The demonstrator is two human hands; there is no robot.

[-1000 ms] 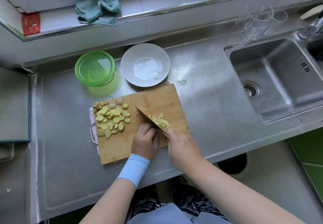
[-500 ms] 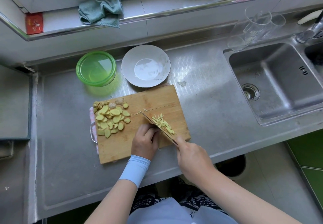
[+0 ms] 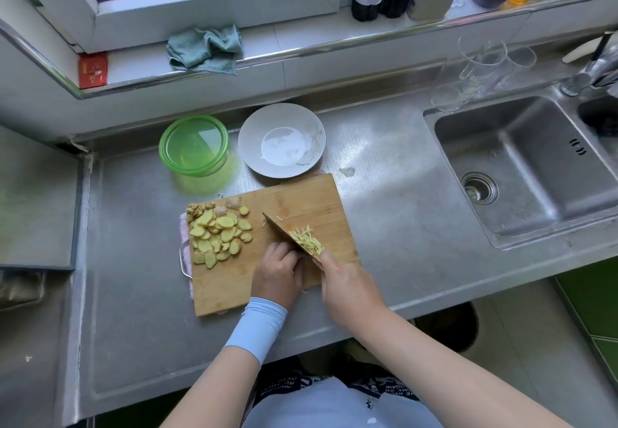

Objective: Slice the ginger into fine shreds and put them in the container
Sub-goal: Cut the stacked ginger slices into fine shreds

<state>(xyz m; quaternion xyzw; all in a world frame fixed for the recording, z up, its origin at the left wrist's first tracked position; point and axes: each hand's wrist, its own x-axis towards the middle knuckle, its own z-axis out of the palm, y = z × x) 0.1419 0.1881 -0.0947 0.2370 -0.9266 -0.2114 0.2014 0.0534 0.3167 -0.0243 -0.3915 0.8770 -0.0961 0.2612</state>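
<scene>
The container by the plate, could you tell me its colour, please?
Translucent green container, head view.

A light blue sleeve (image 3: 257,330) is worn over the left wrist. Dark clothing (image 3: 284,386) printed with white lettering is seen, overlaid by pale blue fabric (image 3: 334,407).

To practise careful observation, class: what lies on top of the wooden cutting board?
On the cutting board: a pile of ginger slices, and fine ginger shreds beside the knife gripped by the right hand. The left hand hides whatever its curled fingers press down.
</scene>
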